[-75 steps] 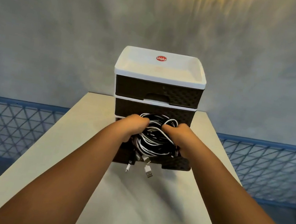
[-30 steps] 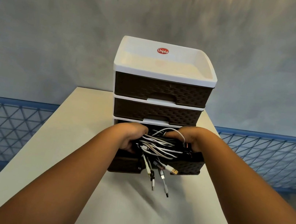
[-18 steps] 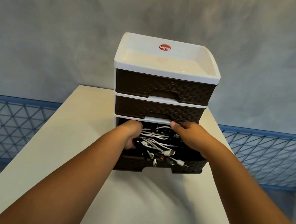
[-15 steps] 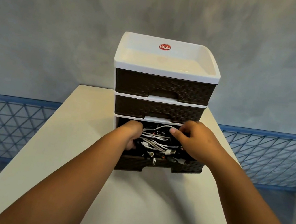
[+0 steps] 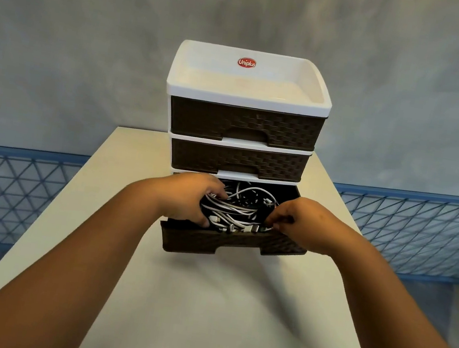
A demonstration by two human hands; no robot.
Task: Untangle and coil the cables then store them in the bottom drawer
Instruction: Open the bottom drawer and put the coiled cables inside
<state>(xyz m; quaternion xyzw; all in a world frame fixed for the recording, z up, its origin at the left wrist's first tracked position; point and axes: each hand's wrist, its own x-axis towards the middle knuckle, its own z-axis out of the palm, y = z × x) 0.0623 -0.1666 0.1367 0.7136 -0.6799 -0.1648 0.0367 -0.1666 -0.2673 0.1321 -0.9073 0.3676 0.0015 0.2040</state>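
Note:
A bundle of white and black cables (image 5: 240, 205) lies inside the pulled-out bottom drawer (image 5: 230, 241) of a white and dark brown drawer unit (image 5: 245, 122). My left hand (image 5: 189, 197) is in the drawer's left side, its fingers and thumb curled around the bundle. At the drawer's front right, my right hand (image 5: 294, 218) pinches cable ends with bent fingertips just above the front wall. Several plug ends lie against the front wall between my hands.
The drawer unit stands at the far end of a narrow white table (image 5: 203, 304). Its two upper drawers are closed. A blue mesh fence (image 5: 410, 230) runs behind the table on both sides, in front of a grey wall.
The plug ends that dangled over the drawer's front one second ago now lie inside it. My right hand has moved from the back of the drawer to its front right corner.

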